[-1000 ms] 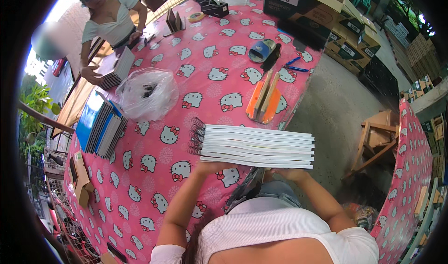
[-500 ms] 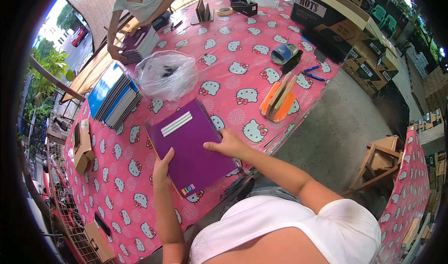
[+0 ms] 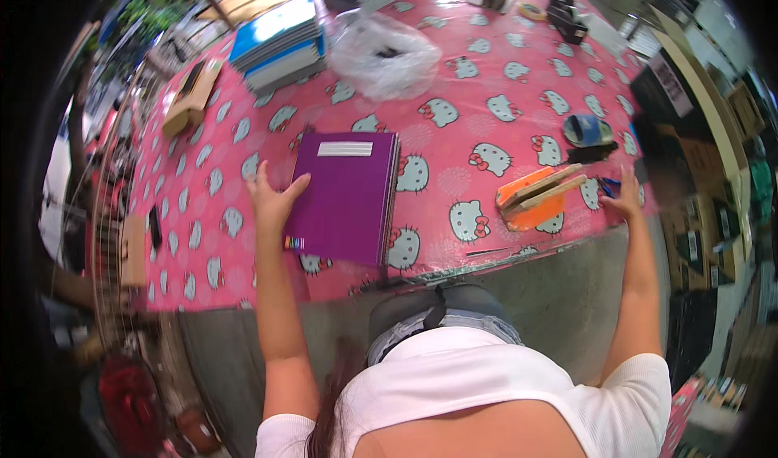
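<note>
A purple spiral notebook (image 3: 342,203) with a white label panel lies flat on the table near its front edge; layered edges show along its right side. My left hand (image 3: 274,197) is at the notebook's left edge, thumb and fingers spread, holding nothing. Far to the right, my right hand (image 3: 626,199) reaches beside the blue pens (image 3: 608,186), fingers stretched out and thumb toward them. Whether its thumb touches a pen is hard to tell. An orange holder with wooden slats (image 3: 536,199) stands just left of that hand.
A pink patterned cloth (image 3: 438,178) covers the table. Behind the notebook are a stack of blue notebooks (image 3: 279,45) and a clear plastic bag (image 3: 385,57). A blue roll (image 3: 587,131) lies at the right, near a big carton (image 3: 677,93). A tape dispenser (image 3: 566,19) stands farther back.
Both hands have let go of the purple notebook, which now lies flat and straighter. My right hand has moved right to the pens; my left stays by the notebook. The view has turned.
</note>
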Demonstrator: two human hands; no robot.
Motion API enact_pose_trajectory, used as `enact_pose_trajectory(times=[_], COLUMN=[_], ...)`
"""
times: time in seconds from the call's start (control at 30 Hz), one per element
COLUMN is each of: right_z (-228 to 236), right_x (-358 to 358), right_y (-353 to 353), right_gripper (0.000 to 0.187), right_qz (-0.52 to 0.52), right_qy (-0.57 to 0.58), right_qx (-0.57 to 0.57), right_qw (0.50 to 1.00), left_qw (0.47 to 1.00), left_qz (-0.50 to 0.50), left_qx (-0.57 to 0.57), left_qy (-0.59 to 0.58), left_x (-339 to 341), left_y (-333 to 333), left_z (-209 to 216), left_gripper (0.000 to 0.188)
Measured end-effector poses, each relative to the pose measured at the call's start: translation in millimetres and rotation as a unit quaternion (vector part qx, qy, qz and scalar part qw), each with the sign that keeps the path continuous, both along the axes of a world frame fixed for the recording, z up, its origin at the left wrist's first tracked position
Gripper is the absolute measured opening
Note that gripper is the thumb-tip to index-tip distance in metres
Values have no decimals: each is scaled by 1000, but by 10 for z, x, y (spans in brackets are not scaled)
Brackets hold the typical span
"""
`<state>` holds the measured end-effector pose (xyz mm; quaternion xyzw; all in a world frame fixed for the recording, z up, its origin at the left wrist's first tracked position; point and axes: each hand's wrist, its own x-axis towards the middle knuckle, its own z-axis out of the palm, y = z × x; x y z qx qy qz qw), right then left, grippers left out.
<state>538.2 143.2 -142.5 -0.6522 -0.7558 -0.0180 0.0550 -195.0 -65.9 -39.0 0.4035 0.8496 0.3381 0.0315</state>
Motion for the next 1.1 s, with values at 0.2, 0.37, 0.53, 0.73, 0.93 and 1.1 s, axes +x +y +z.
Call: enact_pose_trajectory(times=[0.2,0.37,0.53,0.73,0.93,1.1], right_z=[33,643,1314,558,469,479], right_x=[-127,-1062,-2972,-3968,-4078,-4099], right_y=[-143,-909,-1942,-1949,-1875,-1945], right_gripper=[72,50,49,46,49,50], right_qz=[34,48,447,485,503,496], right_qy=[-25,463,318,168,99,88], right_qx=[-69,-100,-246,-175,-20,-10], right_qw=[997,880,799,840,858,864], left_qw=[993,972,933,967,975,971], left_qz=[30,65,83,69,66,61], left_qx=[107,165,257,214,201,201], left_qy=[-30,-153,-237,-117,-73,-111], left_x=[1053,1865,2111,2252,2146,2108], left_y=[-888,-1273,-1209,-1231,-1234,-1245], left_z=[-358,-872,-982,-860,-832,-808], left_gripper=[52,51,38,20,16,12])
